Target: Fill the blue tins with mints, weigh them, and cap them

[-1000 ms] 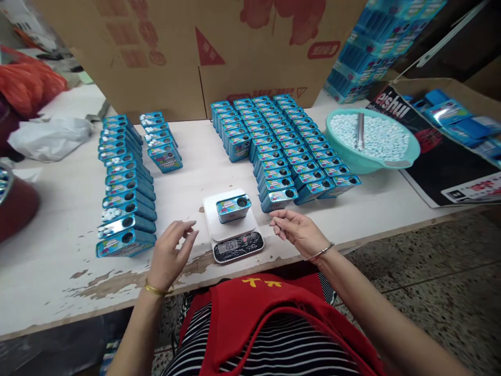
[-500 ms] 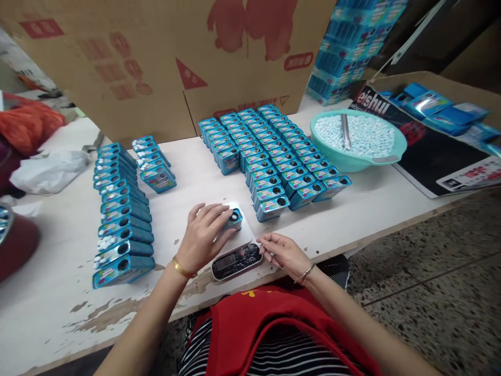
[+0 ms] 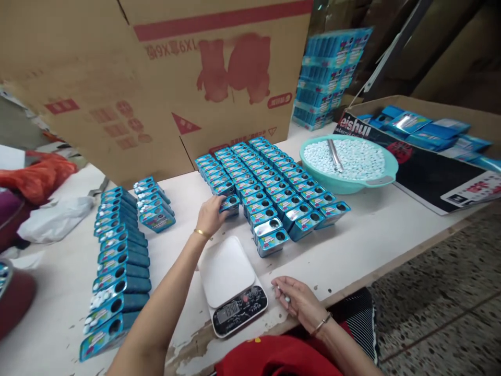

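Fingers of the left hand [image 3: 209, 215] clasp a small blue rectangular tin with a round hole in its glossy lid [image 3: 230, 202], set at the near end of the leftmost row of matching tins [image 3: 270, 177], long axis running left-right, hole toward the right. Right hand [image 3: 298, 303] rests loosely curled on the chipped white tabletop [image 3: 371, 240], pinching small white pellets, beside the flat white digital scale [image 3: 230, 284].
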A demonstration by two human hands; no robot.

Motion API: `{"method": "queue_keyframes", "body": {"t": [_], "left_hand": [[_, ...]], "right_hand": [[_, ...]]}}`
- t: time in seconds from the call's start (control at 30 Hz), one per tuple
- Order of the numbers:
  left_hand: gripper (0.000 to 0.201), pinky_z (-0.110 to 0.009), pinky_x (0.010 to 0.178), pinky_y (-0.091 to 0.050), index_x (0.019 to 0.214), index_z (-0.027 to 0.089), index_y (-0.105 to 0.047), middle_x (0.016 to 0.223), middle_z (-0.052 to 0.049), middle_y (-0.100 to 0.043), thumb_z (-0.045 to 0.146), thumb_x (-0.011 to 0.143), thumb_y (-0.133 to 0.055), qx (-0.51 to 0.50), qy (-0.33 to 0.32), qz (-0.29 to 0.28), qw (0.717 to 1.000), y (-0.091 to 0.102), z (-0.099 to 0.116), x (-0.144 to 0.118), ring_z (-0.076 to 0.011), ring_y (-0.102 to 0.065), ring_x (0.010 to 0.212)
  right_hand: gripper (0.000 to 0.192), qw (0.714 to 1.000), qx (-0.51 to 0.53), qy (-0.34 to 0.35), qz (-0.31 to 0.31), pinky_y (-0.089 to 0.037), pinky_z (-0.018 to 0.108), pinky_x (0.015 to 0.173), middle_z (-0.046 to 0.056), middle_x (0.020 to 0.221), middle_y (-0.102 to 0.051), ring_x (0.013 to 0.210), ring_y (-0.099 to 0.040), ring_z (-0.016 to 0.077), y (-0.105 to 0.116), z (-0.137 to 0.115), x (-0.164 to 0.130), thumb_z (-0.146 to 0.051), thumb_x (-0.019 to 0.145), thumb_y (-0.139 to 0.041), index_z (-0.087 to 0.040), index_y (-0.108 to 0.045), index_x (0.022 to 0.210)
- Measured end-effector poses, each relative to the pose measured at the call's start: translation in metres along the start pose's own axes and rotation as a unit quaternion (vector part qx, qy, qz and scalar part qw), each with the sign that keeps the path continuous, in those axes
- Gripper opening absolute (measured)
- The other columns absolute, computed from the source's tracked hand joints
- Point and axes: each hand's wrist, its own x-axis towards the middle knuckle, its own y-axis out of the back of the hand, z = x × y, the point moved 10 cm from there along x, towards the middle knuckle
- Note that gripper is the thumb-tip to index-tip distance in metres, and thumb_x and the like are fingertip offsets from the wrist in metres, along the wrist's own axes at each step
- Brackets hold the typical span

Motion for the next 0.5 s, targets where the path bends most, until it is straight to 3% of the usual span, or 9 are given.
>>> {"method": "queue_keyframes", "body": {"t": [0.07,0.17,0.27,0.37,0.43,0.5], "left_hand": [[0.035,-0.038,0.083,-0.04,0.116,0.017,-0.054,0.11,-0.012,-0.059,0.028,0.083,-0.056,0.046,0.016,-0.001,0.999,-0.014,-0.01,0.017,-0.0264,-0.054,0.101],[0.042,-0.042,0.085,-0.036,0.122,0.018,-0.052,0.116,-0.015,-0.055,0.034,0.083,-0.055,0.101,0.024,0.032,0.994,-0.011,-0.019,0.022,-0.0303,-0.049,0.106],[0.05,-0.041,0.089,-0.034,0.128,0.018,-0.047,0.124,-0.016,-0.05,0.038,0.083,-0.055,0.107,0.044,0.078,0.99,0.017,-0.036,0.007,-0.0295,-0.046,0.112],[0.046,-0.043,0.092,-0.034,0.123,0.015,-0.048,0.123,-0.017,-0.05,0.037,0.082,-0.054,0.145,0.158,0.118,0.97,0.06,-0.08,-0.026,-0.0308,-0.044,0.114],[0.042,-0.048,0.09,-0.034,0.116,0.014,-0.052,0.121,-0.02,-0.05,0.032,0.078,-0.057,0.196,0.262,0.105,0.939,0.081,-0.116,-0.054,-0.0346,-0.044,0.114],[0.036,-0.052,0.089,-0.033,0.108,0.015,-0.056,0.121,-0.021,-0.05,0.028,0.075,-0.058,0.236,0.327,0.062,0.913,0.089,-0.143,-0.077,-0.0372,-0.042,0.114]], "right_hand": [[0.045,1.0,0.005,-0.001,-0.005,-0.013,0.015,0.033,-0.001,0.06,-0.056,0.038,-0.034,0.0018,0.0,0.002,0.0,-0.052,0.056,-0.079,-0.014,-0.064,0.075],[0.043,1.0,0.0,-0.005,-0.01,-0.014,0.016,0.034,-0.001,0.061,-0.055,0.039,-0.034,0.0018,-0.001,0.003,-0.001,-0.052,0.059,-0.078,-0.014,-0.066,0.076],[0.044,1.0,-0.01,-0.021,-0.004,-0.015,0.016,0.035,-0.001,0.062,-0.055,0.04,-0.034,0.0021,0.001,0.004,-0.004,-0.052,0.057,-0.079,-0.015,-0.067,0.077],[0.046,0.999,-0.021,-0.041,-0.003,-0.015,0.016,0.035,0.0,0.063,-0.056,0.04,-0.035,0.0024,0.002,0.007,-0.006,-0.052,0.054,-0.081,-0.015,-0.068,0.077],[0.045,0.999,-0.022,-0.046,-0.01,-0.016,0.017,0.036,0.0,0.063,-0.056,0.04,-0.034,0.0024,0.002,0.008,-0.006,-0.052,0.054,-0.081,-0.015,-0.068,0.078],[0.044,0.998,-0.019,-0.048,-0.018,-0.016,0.017,0.036,0.0,0.064,-0.057,0.04,-0.034,0.0026,0.002,0.01,-0.006,-0.051,0.055,-0.081,-0.015,-0.069,0.079]]}}
